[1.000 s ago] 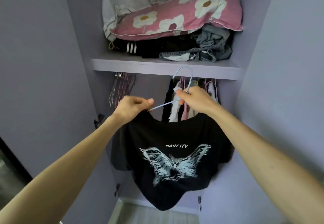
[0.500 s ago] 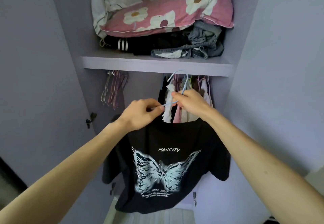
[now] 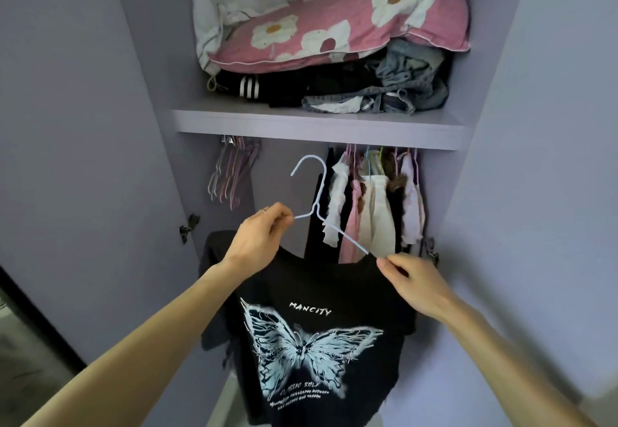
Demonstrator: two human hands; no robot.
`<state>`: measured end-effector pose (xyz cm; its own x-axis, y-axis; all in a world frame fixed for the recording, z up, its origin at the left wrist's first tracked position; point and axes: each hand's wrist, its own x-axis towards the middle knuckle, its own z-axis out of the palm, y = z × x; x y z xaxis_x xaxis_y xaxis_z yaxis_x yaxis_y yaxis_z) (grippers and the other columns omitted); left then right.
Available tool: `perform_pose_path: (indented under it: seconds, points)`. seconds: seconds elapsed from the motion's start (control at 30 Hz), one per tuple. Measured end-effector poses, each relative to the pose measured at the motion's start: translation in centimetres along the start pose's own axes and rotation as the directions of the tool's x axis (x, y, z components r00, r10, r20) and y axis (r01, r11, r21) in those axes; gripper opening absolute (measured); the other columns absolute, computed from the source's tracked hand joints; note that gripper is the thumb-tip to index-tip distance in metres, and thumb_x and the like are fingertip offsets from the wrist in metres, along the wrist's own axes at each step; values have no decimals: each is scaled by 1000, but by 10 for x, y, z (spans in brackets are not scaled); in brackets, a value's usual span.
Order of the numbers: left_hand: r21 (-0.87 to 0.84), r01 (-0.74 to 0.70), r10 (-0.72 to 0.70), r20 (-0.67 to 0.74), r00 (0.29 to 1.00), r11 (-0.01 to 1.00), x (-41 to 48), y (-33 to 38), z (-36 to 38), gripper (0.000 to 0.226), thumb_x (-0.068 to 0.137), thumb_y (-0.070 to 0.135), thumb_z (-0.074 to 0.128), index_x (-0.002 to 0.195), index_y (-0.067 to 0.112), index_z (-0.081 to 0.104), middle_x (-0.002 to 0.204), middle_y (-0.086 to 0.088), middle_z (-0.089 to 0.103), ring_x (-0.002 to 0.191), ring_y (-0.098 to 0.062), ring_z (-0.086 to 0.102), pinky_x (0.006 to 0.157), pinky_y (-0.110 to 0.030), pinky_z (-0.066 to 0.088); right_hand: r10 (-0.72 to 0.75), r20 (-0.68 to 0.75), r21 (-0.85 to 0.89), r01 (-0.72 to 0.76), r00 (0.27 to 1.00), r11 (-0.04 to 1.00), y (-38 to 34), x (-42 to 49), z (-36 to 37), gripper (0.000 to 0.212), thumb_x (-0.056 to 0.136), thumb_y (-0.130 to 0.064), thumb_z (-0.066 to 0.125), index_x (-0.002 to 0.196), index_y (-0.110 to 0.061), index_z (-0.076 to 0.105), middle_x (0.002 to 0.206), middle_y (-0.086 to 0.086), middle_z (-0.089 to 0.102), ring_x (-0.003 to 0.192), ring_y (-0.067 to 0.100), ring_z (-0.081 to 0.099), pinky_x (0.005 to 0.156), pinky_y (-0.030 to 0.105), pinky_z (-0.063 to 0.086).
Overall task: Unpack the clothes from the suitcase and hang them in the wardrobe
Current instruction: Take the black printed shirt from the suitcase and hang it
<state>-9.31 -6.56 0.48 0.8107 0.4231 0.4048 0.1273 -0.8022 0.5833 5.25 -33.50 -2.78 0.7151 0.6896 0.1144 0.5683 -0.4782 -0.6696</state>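
The left hand (image 3: 261,237) pinches the hanger (image 3: 346,239); the right hand (image 3: 416,284) pinches the shirt (image 3: 317,292) beside it. Other clothes (image 3: 368,202) already hang above the hands. This shirt is not hung yet.

Hanger and T-shirt held before the wardrobe (image 3: 147,58)

Our left hand (image 3: 257,239) pinched the hanger (image 3: 317,192); our right hand (image 3: 414,282) pinched the T-shirt (image 3: 317,292) hanging below it. Behind, under the shelf (image 3: 301,123), empty hangers (image 3: 230,175) hung left and hung clothes (image 3: 374,205) right; on it, a pillow (image 3: 334,25) lay atop folded clothes (image 3: 334,88).
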Motion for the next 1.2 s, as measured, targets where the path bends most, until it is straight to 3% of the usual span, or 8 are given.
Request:
perform_pose_path:
  seconds: [0.13,0.27,0.4,0.57,0.67,0.8,0.93,1.2]
  points:
    - [13,45,-44,-59,997,999,-5,-10,2,16,104,31,45,97,25,58,81,8,64,83,-14,58,76,-28,46,-42,119,45,37,992,998,-22,-1,19,42,102,-40,44,67,-19,37,55,-11,33,54,6,31,53,21,28]
    - [32,14,-11,-80,997,999,-1,-33,-8,14,104,29,47,97,24,58,79,8,65,79,-14,57,77,-29,43,-97,-7,60,97,995,993,-37,11,43,39,102,-41,45,73,-16,48,59,-3,37,54,6,33,54,22,31]
    - [45,-40,40,7,999,998,9,-60,-24,12,104,32,46,100,25,56,80,14,62,80,-13,58,78,-37,50,-80,-86,72,86,993,994,-63,25,71,36,102,-41,45,66,-34,44,56,-7,35,52,6,33,53,22,30]
    - [81,13,-24,134,991,997,34,-107,-45,14,103,43,44,102,34,55,92,9,65,90,-18,62,74,-44,54,80,29,117,-83,996,990,-94,54,98,41,102,-41,44,81,-8,53,65,-1,41,61,11,41,61,30,33]
    - [215,12,-43,142,989,977,53,-132,-54,28,102,37,45,128,31,53,115,1,62,106,-26,58,85,-44,53,196,9,126,-196,980,972,-103,78,115,44,102,-45,43,84,-6,55,68,2,46,65,15,49,65,34,38]
    - [580,3,-100,136,986,815,75,-167,-64,49,99,39,43,146,27,40,150,-3,41,138,-26,36,116,-48,27,340,-5,184,-333,940,925,-112,115,138,37,102,-40,43,98,-9,61,91,8,64,90,24,64,82,40,49]
    - [724,62,-160,68,985,687,101,-206,-64,59,100,37,39,155,24,23,163,-5,15,151,-24,8,120,-53,4,459,-27,257,-437,888,862,-116,176,162,9,100,-25,45,99,-21,53,95,-2,55,94,20,49,89,35,41]
    - [937,242,-179,-200,963,254,126,-291,-43,66,100,48,22,158,19,8,166,-10,-4,152,-29,-12,113,-59,-20,466,-232,380,-361,854,852,-93,305,207,46,101,-16,37,143,-1,40,143,17,47,128,36,46,95,34,40]
